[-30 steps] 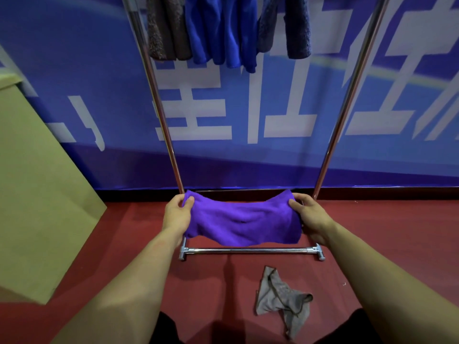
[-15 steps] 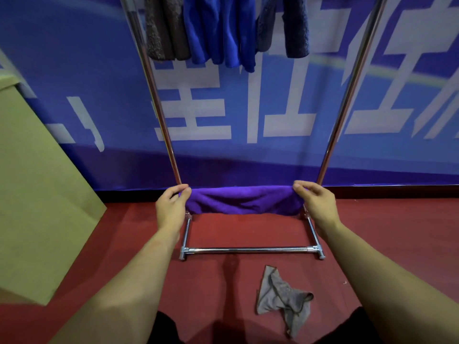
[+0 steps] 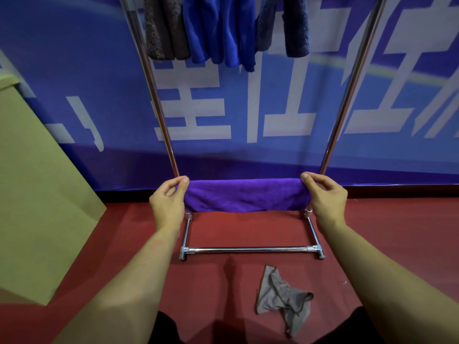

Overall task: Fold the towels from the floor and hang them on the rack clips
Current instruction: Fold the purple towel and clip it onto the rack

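Setting: dark red floor (image 3: 236,229), blue banner wall (image 3: 248,150) with large white characters behind, red skirting strip along its foot.

Rack (image 3: 250,250): chrome tube frame, two uprights rising out of view at top, low crossbar near the floor in front, short side rails running back to the uprights.

Hung items, top of frame: brown-grey towel (image 3: 165,28) at left, bright blue towel (image 3: 219,31) in the middle, dark blue-grey towel (image 3: 285,23) at right; upper edges and clips cut off by the frame edge.

Purple towel (image 3: 247,196): folded lengthwise into a narrow band, stretched level between both hands, held in the air in front of the two uprights and above the base rails; lower edge slightly uneven.

Left hand (image 3: 167,206): closed on the left end of the purple towel, thumb pressed on the top edge, fingers curled behind; forearm bare.

Right hand (image 3: 325,198): closed on the right end of the purple towel, thumb on the top edge, fingers wrapped over the end; forearm bare.

Grey towel (image 3: 285,300): crumpled on the floor, unfolded, in front of the crossbar and toward its right end, well apart from both hands.

Cardboard box (image 3: 42,207): tan, large, at far left on the floor, clear of the rack.

Dark clothing at bottom edge between the forearms.
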The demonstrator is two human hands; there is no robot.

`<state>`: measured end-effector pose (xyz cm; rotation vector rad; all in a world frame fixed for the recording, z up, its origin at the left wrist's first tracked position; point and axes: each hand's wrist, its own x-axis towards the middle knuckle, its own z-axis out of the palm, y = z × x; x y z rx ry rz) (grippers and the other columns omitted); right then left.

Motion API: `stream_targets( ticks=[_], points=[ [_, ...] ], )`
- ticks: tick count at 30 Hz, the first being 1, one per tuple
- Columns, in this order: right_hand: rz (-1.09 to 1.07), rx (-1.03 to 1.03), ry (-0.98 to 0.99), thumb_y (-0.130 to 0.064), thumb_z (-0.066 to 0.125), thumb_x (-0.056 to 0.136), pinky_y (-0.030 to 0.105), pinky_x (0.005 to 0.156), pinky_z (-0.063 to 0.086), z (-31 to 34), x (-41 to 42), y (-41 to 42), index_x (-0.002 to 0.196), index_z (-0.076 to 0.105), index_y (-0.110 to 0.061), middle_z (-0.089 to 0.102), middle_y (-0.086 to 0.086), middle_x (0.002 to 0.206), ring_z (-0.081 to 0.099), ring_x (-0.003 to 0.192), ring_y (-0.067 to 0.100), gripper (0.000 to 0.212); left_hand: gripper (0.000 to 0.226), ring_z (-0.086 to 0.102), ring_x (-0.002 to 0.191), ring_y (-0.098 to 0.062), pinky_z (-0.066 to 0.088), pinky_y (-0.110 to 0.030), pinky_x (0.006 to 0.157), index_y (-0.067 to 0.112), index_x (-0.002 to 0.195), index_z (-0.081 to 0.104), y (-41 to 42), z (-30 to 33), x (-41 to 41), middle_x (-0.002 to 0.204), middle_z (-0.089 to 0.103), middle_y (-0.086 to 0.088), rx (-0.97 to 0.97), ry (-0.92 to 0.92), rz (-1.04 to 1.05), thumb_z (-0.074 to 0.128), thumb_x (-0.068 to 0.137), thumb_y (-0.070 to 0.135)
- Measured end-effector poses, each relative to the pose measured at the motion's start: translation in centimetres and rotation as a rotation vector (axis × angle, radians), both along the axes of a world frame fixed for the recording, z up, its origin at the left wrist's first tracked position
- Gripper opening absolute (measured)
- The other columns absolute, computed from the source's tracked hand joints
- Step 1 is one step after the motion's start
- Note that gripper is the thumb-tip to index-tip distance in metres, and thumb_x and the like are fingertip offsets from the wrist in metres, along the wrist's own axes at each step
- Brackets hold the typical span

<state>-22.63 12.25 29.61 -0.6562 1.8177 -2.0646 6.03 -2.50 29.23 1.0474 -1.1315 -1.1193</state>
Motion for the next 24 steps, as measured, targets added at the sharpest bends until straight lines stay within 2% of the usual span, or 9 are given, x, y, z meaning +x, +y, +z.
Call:
stream_targets(
  ticks=[4,6,8,11,13,16,20,24],
  points=[
    [0.006,0.016,-0.028,-0.017,0.076,0.088,0.014,0.081,0.053,-0.6,-0.2,-0.1,0.099,0.077,-0.009,0.076,-0.004,0.086,0.069,0.080,-0.001,0.014,0.009,0.075,0.098,-0.015,0.056,-0.032,0.096,0.016,0.099,0.076,0.0,-0.2,0.0,0.099,0.078,-0.006,0.013,-0.032,-0.038,0.075,0.090,0.018],
    [0.010,0.055,-0.025,-0.018,0.074,0.090,0.015,0.084,0.052,-1.1,-0.3,-0.3,0.103,0.076,-0.008,0.076,0.002,0.094,0.068,0.086,0.005,0.017,0.007,0.074,0.100,-0.016,0.055,-0.034,0.099,0.020,0.098,0.076,0.0,-0.5,-0.1,0.100,0.078,-0.005,0.017,-0.062,-0.059,0.074,0.091,0.019],
    [0.053,0.114,-0.030,-0.015,0.073,0.090,0.024,0.093,0.053,-1.7,-0.4,-0.6,0.110,0.074,-0.009,0.074,0.010,0.107,0.067,0.096,0.012,0.021,0.010,0.074,0.102,-0.018,0.055,-0.036,0.099,0.024,0.099,0.075,-0.2,-0.7,-0.1,0.101,0.078,-0.004,0.032,-0.096,-0.089,0.076,0.090,0.019],
    [0.154,0.254,-0.008,-0.010,0.076,0.086,0.040,0.103,0.052,-2.7,-0.4,-0.8,0.123,0.068,-0.012,0.069,0.012,0.119,0.067,0.111,0.023,0.038,0.026,0.074,0.100,-0.020,0.057,-0.040,0.096,0.031,0.102,0.073,-0.4,-1.3,0.0,0.101,0.078,-0.003,0.061,-0.170,-0.166,0.082,0.084,0.015],
    [0.167,0.293,0.018,-0.008,0.077,0.084,0.042,0.104,0.052,-2.9,-0.2,-0.9,0.126,0.066,-0.012,0.069,0.014,0.121,0.066,0.113,0.026,0.043,0.034,0.074,0.098,-0.019,0.057,-0.044,0.096,0.035,0.103,0.071,-0.5,-1.6,0.0,0.102,0.078,-0.002,0.058,-0.223,-0.182,0.084,0.080,0.013],
    [0.112,0.256,-0.024,-0.010,0.081,0.082,0.041,0.101,0.054,-2.6,0.0,-0.8,0.125,0.065,-0.012,0.071,0.014,0.116,0.068,0.108,0.026,0.046,0.039,0.074,0.097,-0.020,0.058,-0.047,0.095,0.040,0.102,0.070,-0.6,-1.9,0.0,0.102,0.078,-0.002,0.068,-0.226,-0.149,0.088,0.076,0.018],
    [0.038,0.242,-0.061,-0.017,0.085,0.078,0.040,0.092,0.058,-2.5,0.0,-0.7,0.124,0.065,-0.013,0.072,0.012,0.102,0.070,0.090,0.021,0.050,0.044,0.075,0.094,-0.026,0.059,-0.048,0.092,0.036,0.105,0.067,-0.8,-1.9,-0.3,0.097,0.078,-0.006,0.116,-0.168,-0.099,0.091,0.072,0.020],
    [0.011,0.174,-0.137,-0.013,0.087,0.076,0.034,0.088,0.056,-2.5,0.2,-1.1,0.130,0.058,-0.008,0.063,-0.001,0.090,0.064,0.083,0.015,0.061,0.059,0.072,0.098,-0.024,0.058,-0.041,0.093,0.029,0.119,0.061,-0.7,-1.9,-0.8,0.107,0.073,-0.009,0.127,-0.131,-0.015,0.092,0.070,0.019]
  ],
)
